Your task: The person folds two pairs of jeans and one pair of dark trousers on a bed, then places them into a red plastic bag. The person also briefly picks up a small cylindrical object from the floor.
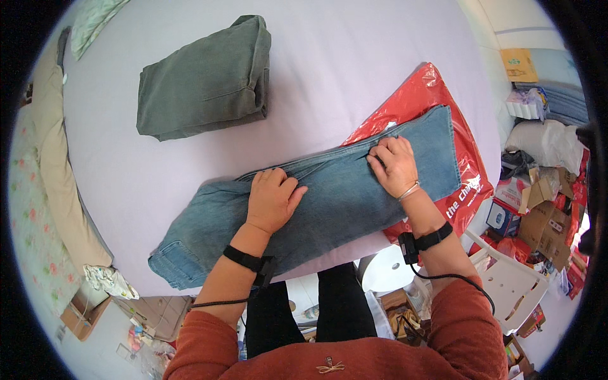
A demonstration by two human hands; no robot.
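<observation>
A pair of blue jeans [329, 202], folded lengthwise, lies across the near edge of the bed with its waist end at the left and the leg hems at the right. My left hand [272, 199] is closed on the far edge of the jeans near their middle, fingers curled over the denim. Closer to the hems, my right hand [396, 168] pinches the same edge. Under the leg end spreads a red plastic bag [427, 85], partly hidden by the denim. Farther off at the left sits a folded dark grey-green pair of trousers [206, 82], apart from both hands.
A pale lilac sheet [335, 57] covers the bed. At the right stand a white plastic chair [510, 288] and a pile of cardboard boxes [544, 231]. A round white stool top [386, 269] is by my legs. A patterned pillow [95, 25] lies far left.
</observation>
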